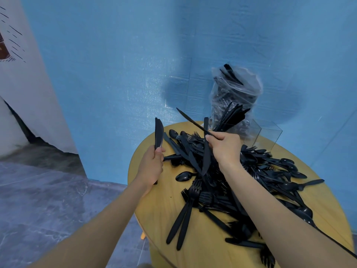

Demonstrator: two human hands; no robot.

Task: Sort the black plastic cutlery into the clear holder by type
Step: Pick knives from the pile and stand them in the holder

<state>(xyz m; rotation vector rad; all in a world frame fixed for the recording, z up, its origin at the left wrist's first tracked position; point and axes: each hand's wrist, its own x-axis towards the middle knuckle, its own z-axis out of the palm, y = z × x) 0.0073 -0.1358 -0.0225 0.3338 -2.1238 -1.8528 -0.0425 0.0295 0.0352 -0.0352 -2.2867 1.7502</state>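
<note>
A loose heap of black plastic cutlery (241,182) sprawls over my yellow table (154,209): knives, forks and spoons crossing every way. At the heap's near-left edge two forks (183,219) lie side by side, tines toward the heap, and a spoon (183,176) rests just beyond them. The clear holder (266,136), square-walled and transparent, stands upright behind the heap at the far edge, with a sheaf of cutlery handles (231,118) slanting out of its left compartment. My left hand (152,167) grips upright knives (159,133) left of the heap; my right hand (225,147) pinches a single knife (193,120) above it, tip pointing up-left.
</note>
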